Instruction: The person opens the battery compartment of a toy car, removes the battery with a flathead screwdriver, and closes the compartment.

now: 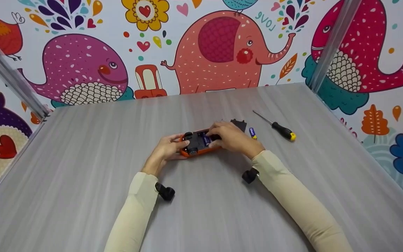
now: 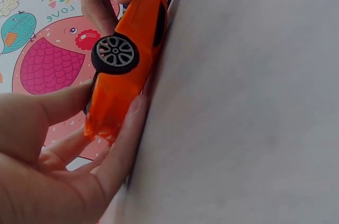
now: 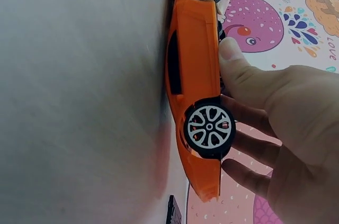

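An orange toy car (image 1: 201, 151) lies upside down on the table, its black underside up and the battery compartment uncovered. Purple-blue batteries (image 1: 206, 139) show inside. My left hand (image 1: 166, 147) grips one end of the car, thumb on the underside and fingers along the body (image 2: 119, 94). Over the compartment is my right hand (image 1: 230, 135), its thumb and fingertips reaching to the underside. In the right wrist view, the thumb is at the underside's edge beside the orange side (image 3: 197, 54). Whether those fingertips pinch a battery is hidden.
Just beyond my right hand lies a black cover (image 1: 238, 125). A loose blue-and-yellow battery (image 1: 252, 133) is to its right. Farther right is a screwdriver (image 1: 282, 131) with a black-and-yellow handle. A wall with cartoon animals (image 1: 219, 52) borders the table's far edge.
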`<action>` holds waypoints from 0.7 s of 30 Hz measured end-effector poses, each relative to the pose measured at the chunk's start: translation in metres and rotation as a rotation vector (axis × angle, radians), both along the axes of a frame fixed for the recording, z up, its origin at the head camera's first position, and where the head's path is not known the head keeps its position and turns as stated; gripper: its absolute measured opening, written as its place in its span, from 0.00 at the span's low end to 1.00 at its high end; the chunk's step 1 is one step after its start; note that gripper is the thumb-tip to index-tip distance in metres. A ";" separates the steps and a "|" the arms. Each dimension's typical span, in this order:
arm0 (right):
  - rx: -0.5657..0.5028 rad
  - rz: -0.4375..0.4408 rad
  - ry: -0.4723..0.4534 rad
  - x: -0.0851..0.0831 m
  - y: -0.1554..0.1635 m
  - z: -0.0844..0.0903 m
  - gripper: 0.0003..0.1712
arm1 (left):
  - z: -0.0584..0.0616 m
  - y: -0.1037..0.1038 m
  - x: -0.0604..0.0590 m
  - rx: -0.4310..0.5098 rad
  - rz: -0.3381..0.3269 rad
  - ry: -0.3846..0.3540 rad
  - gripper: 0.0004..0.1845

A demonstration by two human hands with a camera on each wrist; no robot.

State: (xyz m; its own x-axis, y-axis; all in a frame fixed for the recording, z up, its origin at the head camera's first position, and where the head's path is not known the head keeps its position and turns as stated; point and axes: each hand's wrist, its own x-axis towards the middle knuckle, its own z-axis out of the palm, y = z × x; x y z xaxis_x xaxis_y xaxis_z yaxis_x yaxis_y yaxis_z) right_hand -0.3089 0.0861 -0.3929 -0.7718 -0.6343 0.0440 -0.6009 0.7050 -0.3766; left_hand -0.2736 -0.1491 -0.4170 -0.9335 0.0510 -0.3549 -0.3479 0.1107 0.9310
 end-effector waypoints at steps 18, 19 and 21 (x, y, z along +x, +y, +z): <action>-0.022 -0.002 0.028 0.000 -0.001 -0.002 0.21 | -0.001 -0.001 0.001 0.002 0.008 0.004 0.31; -0.021 -0.001 0.033 0.000 -0.001 -0.002 0.21 | -0.001 0.000 0.001 0.000 0.007 0.004 0.31; -0.023 0.002 0.048 0.001 -0.001 -0.002 0.20 | -0.001 0.000 0.001 -0.002 0.006 0.003 0.31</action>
